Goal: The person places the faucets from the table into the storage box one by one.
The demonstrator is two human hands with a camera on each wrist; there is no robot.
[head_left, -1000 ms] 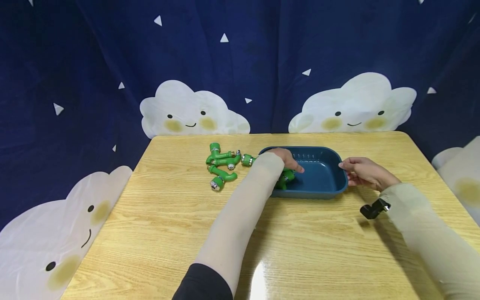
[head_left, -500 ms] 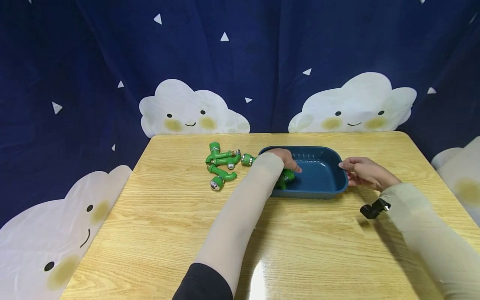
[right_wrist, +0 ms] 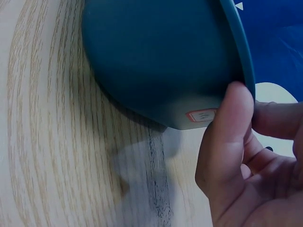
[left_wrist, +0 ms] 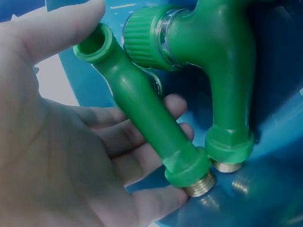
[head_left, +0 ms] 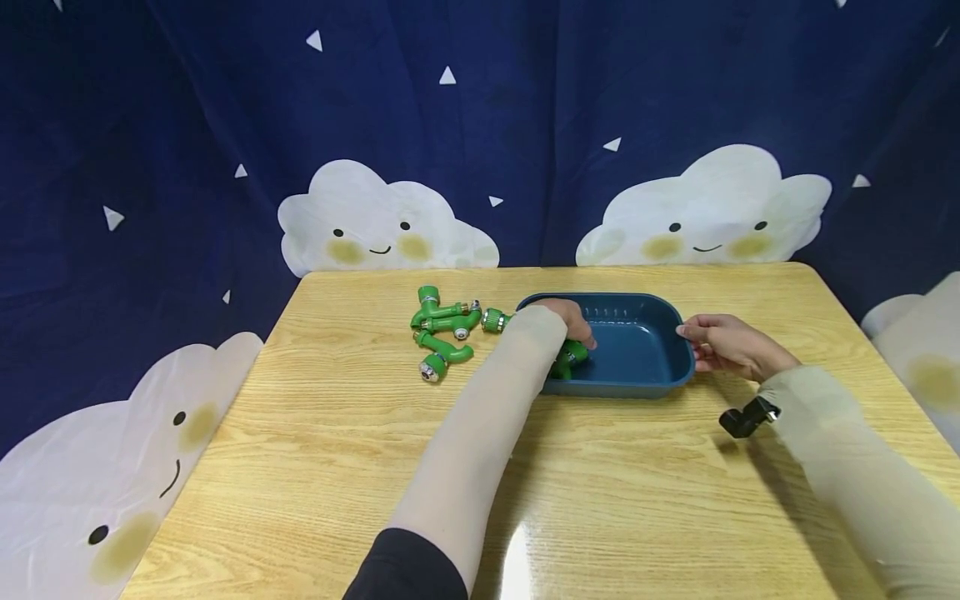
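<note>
My left hand reaches into the left part of a dark blue plastic tray. In the left wrist view its thumb touches the open end of a green tap with a brass-coloured threaded end, and the fingers lie behind and under the tap. A second green tap with a ribbed collar sits right beside it in the tray. My right hand pinches the tray's right rim between thumb and fingers. The left sleeve hides part of the tray's left end.
Left of the tray, several green taps lie close together on the wooden table. Another tap lies against the tray's left side, partly behind the left forearm. A dark blue cloud-print curtain hangs behind the table.
The left thumb has drawn in a little to the left and down over the tap. The right hand and the tray have stayed where they were.
</note>
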